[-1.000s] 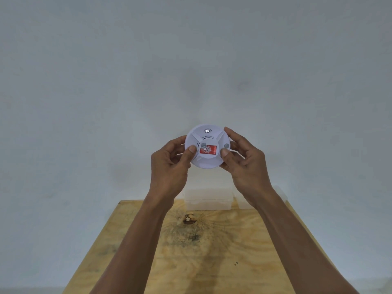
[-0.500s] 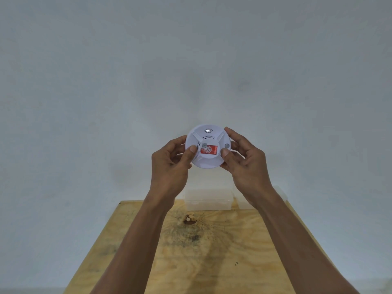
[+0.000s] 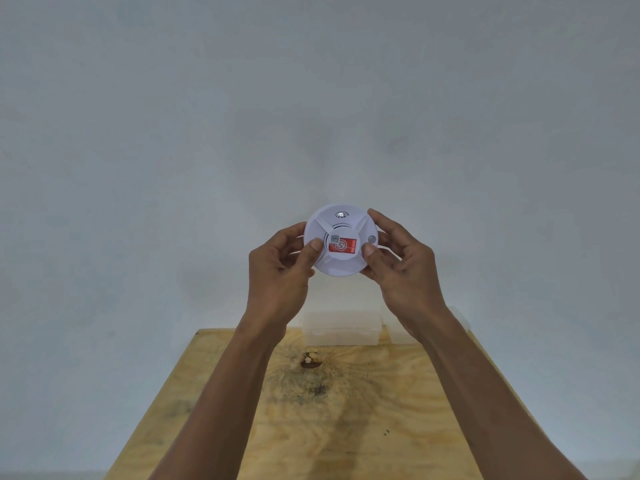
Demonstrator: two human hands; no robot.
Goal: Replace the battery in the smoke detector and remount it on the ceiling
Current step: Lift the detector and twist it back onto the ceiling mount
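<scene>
A round white smoke detector (image 3: 341,265) with a red label on its middle faces me, held up in front of a pale wall or ceiling surface. My left hand (image 3: 280,271) grips its left rim, thumb pressed on the face. My right hand (image 3: 403,268) grips the right rim, its thumb beside a small round button. Fingers of both hands wrap behind the detector and hide its back.
Below the hands lies a plywood tabletop (image 3: 346,427) with a dark knot near its far edge. A translucent plastic box (image 3: 341,329) sits at the table's far edge against the plain grey-white wall (image 3: 311,98).
The detector and both hands have shifted very slightly; the grip looks the same.
</scene>
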